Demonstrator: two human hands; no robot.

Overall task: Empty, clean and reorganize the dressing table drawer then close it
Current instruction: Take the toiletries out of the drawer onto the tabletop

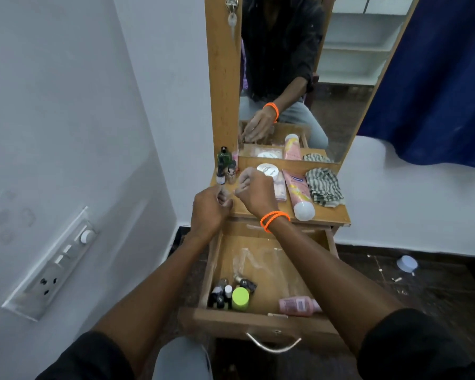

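Head view: open drawer (261,322) holds small bottles (231,293); hands' grips unclear.

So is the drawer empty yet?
No, the drawer still holds small bottles and a pink bottle.

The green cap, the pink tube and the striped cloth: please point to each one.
green cap (240,297), head view, on its round top.
pink tube (298,192), head view, on the middle of its body.
striped cloth (324,187), head view, on its crumpled centre.
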